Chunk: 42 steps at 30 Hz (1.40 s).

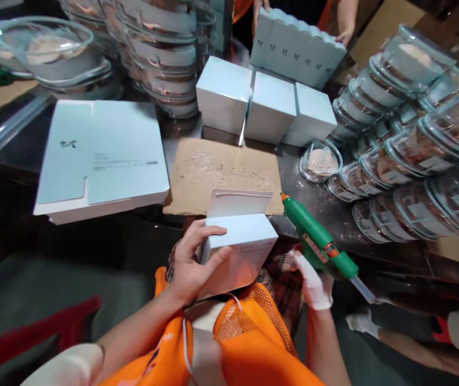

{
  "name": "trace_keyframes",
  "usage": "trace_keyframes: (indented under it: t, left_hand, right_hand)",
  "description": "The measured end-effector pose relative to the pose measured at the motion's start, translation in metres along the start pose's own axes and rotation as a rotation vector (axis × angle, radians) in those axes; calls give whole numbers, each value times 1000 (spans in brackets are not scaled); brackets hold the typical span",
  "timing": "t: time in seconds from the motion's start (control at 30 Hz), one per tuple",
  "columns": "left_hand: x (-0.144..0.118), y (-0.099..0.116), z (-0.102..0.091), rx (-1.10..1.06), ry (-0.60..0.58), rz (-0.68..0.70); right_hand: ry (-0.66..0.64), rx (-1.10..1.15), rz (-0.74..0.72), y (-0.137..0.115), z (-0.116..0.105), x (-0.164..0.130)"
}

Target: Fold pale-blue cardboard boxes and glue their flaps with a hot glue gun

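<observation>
box [239, 244] sits against your lap at the worktop [321, 201] edge, flap up, your left hand [191, 265] wrapped around its side. your gloved right hand [313, 281] is closed on the glue gun [320, 244], whose hot tip hovers near the box; a drip could mark the card or burn your fingers.

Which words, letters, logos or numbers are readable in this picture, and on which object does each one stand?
"M", repeated in a row: on the pale blue boxes at the far edge.
Flat carton stack: dark logo and lines of print, too small to read.
Glue gun: label unreadable.
Bowl lids: stickers blurred.
</observation>
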<state>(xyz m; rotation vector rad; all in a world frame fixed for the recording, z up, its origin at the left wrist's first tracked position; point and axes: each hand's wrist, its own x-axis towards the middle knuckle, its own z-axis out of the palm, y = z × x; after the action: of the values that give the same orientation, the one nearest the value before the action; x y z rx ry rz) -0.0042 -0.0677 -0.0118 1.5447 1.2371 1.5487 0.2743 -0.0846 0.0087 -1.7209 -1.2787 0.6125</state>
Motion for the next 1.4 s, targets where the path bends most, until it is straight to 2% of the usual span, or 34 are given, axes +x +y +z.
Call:
trace_keyframes:
  t: [0.17, 0.23, 0.3, 0.37, 0.4, 0.47, 0.5, 0.57, 0.63, 0.67, 0.77, 0.83, 0.9, 0.97, 1.0, 1.1, 1.2, 1.33, 1.4]
  left_hand:
    - [1, 1, -1, -59, 2, -54]
    - [1, 4, -1, -78, 24, -70]
    - [2, 8, -2, -92, 41, -88]
    - [4, 10, -2, -122, 32, -92]
    - [5, 11, -2, -145, 19, -90]
    - [7, 13, -1, -195, -13, -90]
    - [7, 13, 0, -218, -36, -95]
    - [7, 13, 3, -252, -81, -104]
    - [6, 11, 5, -248, -102, -105]
    - [5, 10, 6, -232, -102, -105]
    - [3, 6, 10, -205, -45, -129]
    - [3, 3, 14, -294, 17, -146]
    - [5, 1, 16, -402, 51, -138]
    - [8, 0, 17, -422, 34, -99]
    - [10, 0, 16, -386, 13, -73]
    - [11, 1, 11, -231, -48, -23]
    - [10, 4, 7, -190, -69, -36]
    - [9, 7, 8, -215, -89, -40]
    - [10, 8, 9, -214, -73, -47]
  right_hand:
    - [-179, 467, 467, -18, 26, 60]
    - [-224, 471, 554, -18, 27, 81]
    - [-233, 292, 567, -13, 19, 93]
    - [-205, 45, 516, -10, 4, 96]
    - [-147, -48, 453, -11, -3, 93]
    - [-32, -75, 289, -20, -11, 82]
    - [-24, -12, 209, -28, -11, 75]
    - [-153, 164, 124, -45, -2, 62]
    - [-380, 354, 187, -58, 13, 53]
    - [-449, 428, 232, -61, 20, 50]
    - [-453, 524, 255, -57, 29, 48]
    - [-493, 501, 113, -49, 24, 49]
    - [-613, 463, -98, -44, 14, 50]
    - [-722, 395, -287, -44, 6, 49]
    - [-735, 341, -357, -45, 5, 47]
    - [-678, 188, -538, -48, 10, 42]
    - [-652, 172, -660, -48, 16, 39]
    - [-674, 178, -677, -41, 18, 37]
    - [-586, 185, -632, -35, 21, 32]
